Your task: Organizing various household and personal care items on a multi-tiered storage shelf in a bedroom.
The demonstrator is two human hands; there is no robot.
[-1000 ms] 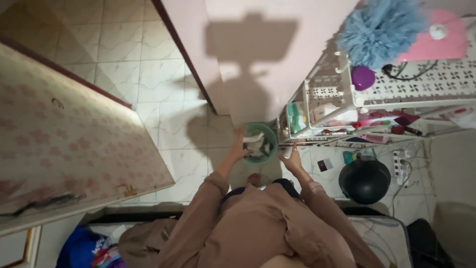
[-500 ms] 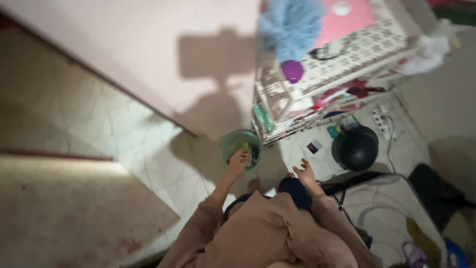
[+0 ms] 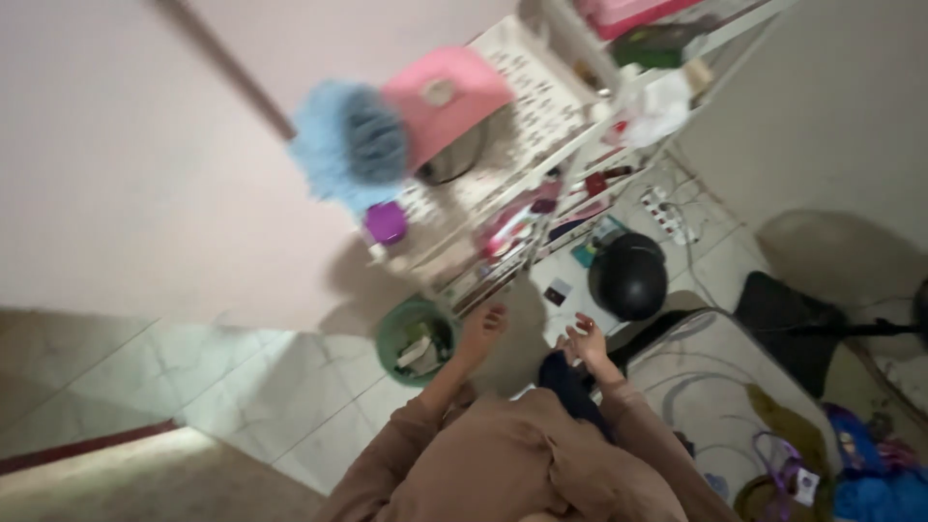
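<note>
- Far left: pale tiled floor (image 3: 242,387), marbled, with a dark red strip along the lower left edge. A pink wall (image 3: 126,164) stands above it. The view is tilted and somewhat blurred.
- Left of centre, high up: a fluffy blue duster (image 3: 348,145) sits on top of a white openwork shelf rack (image 3: 541,97), with a pink pad (image 3: 447,92) right beside it. A small purple ball (image 3: 386,222) sits at the rack's near corner, below the duster.
- Centre, on the floor: a green bin (image 3: 391,333), round, standing just beside the foot of the rack. Pale and dark scraps lie inside it; too blurred to tell what kind.
- Left hand (image 3: 480,327): stretched out on a brown sleeve (image 3: 416,425), just to the right of the bin's rim. Fingers are loosely spread and nothing is held. Whether it touches the rim I cannot tell.
- Right hand (image 3: 585,340): near the left one, a little lower, fingers curled in and half closed. Something small and reddish shows at the fingertips, but it is too small to say whether it is an object in the grip, so I cannot tell if it holds anything.
- Right of the hands: a black helmet (image 3: 629,275) on the floor, with a white power strip (image 3: 670,215) and cords behind it.
- Lower right: a pale patterned mat (image 3: 706,387), with dark cloth and a heap of mixed clutter at the far edge.
</note>
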